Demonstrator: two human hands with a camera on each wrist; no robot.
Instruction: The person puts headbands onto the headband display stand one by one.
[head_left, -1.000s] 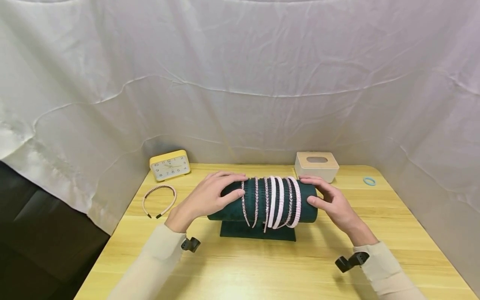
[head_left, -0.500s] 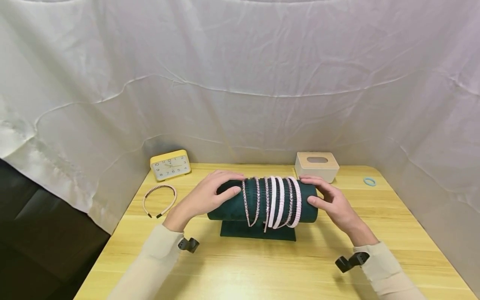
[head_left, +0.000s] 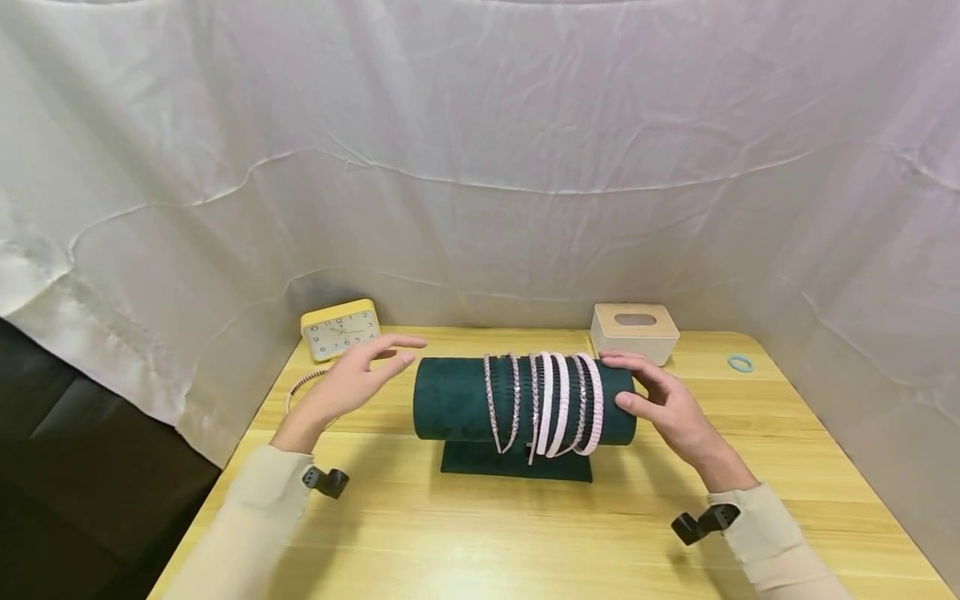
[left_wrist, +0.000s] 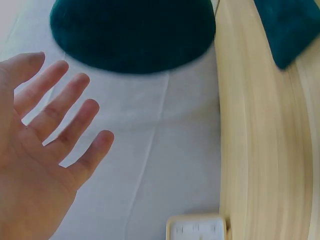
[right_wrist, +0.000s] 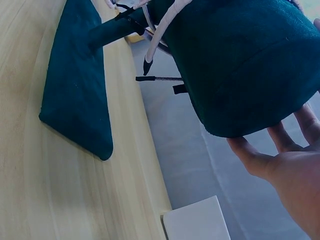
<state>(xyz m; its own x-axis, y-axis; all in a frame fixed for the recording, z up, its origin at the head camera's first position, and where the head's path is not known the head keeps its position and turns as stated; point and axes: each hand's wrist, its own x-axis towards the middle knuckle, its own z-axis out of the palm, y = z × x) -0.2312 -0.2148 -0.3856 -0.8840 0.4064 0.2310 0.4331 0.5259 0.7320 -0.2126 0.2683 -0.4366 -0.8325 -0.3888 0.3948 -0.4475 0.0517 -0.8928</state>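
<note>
A dark green velvet headband stand (head_left: 453,398), a padded roll on a flat foot, carries several headbands (head_left: 562,407) in pink, white and braided finishes toward its right half. My right hand (head_left: 670,410) grips the roll's right end, thumb at the front and fingers over the back. In the right wrist view its fingers (right_wrist: 245,152) touch the rim of the roll. My left hand (head_left: 352,382) hovers left of the roll, apart from it, fingers extended and holding nothing. Below it a pink headband (head_left: 300,385) lies on the table, partly hidden by the hand and wrist.
A yellow alarm clock (head_left: 341,332) stands at the back left of the wooden table (head_left: 480,533). At the back right sits a white tissue box (head_left: 634,333) with a wooden lid. Near the right edge lies a blue ring (head_left: 740,363). Pale curtains (head_left: 480,167) hang around.
My left hand has let go of the leftmost headband on the roll and moved left, away from the stand. My right hand stays in place.
</note>
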